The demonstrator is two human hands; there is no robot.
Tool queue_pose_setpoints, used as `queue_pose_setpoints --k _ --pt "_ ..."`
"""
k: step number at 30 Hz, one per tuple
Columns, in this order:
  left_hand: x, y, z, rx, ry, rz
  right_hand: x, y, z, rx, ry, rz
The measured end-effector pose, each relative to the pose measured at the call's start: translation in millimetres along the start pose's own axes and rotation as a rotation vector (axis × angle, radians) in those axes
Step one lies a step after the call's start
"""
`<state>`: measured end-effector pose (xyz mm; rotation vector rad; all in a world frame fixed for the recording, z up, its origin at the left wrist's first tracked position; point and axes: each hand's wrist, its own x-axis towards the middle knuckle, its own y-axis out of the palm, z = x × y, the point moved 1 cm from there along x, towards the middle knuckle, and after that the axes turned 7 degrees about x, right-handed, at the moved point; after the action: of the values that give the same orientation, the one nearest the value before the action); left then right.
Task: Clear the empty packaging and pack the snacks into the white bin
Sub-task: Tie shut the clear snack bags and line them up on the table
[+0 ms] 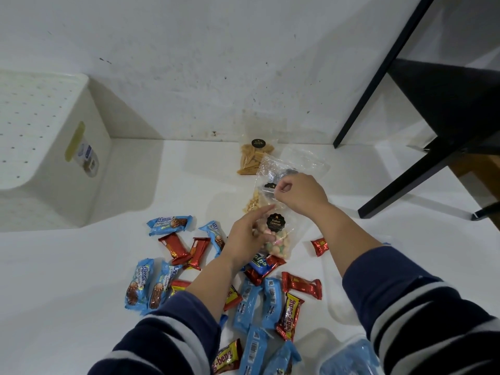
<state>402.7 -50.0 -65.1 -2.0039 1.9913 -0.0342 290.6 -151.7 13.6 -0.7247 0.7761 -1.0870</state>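
My right hand (299,192) pinches the top of a clear plastic snack bag (273,175) with a black label, lifted a little above the white floor. My left hand (247,236), fingers spread, rests on a clear bag of pastel Biskuit Gemrose biscuits (276,238). Another clear bag of yellow sticks (253,156) leans at the wall. Several blue snack bars (169,224) and red snack bars (176,247) lie scattered in front of me. The white bin (48,147) stands at the far left, upside down, its dotted base facing up.
Black table legs (378,85) and a wooden edge stand at the right. A white wall (189,63) closes the back. A blue plastic wrapper (351,358) lies at the bottom right, beside my right sleeve. More bars lie between my forearms.
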Motion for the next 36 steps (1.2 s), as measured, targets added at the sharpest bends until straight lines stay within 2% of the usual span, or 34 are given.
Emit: queue_pose_setpoints --k 7,15,25,30,33,36 --pt "-0.4 0.5 1.5 0.012 -0.005 0.003 4.1 3.3 4.0 -0.003 0.011 0.058" --pt "-3.4 -0.2 -0.3 0.050 0.022 -0.009 1.6 1.1 -0.5 0.077 0.052 0.036" --pt "-7.7 0.3 -7.7 0.052 0.028 0.030 -1.9 3.3 7.8 -0.032 0.042 0.015" --pt "-4.5 -2.6 -2.1 0.129 0.058 -0.010 -4.7 -5.0 0.5 0.134 -0.012 0.055" --pt "-3.0 -4.1 -3.8 0.121 0.047 -0.012 -10.1 -15.2 -4.3 0.085 -0.016 0.112" --pt "-0.5 -2.3 -4.2 0.147 0.068 -0.017 -13.6 -18.6 -10.1 0.113 -0.021 0.082"
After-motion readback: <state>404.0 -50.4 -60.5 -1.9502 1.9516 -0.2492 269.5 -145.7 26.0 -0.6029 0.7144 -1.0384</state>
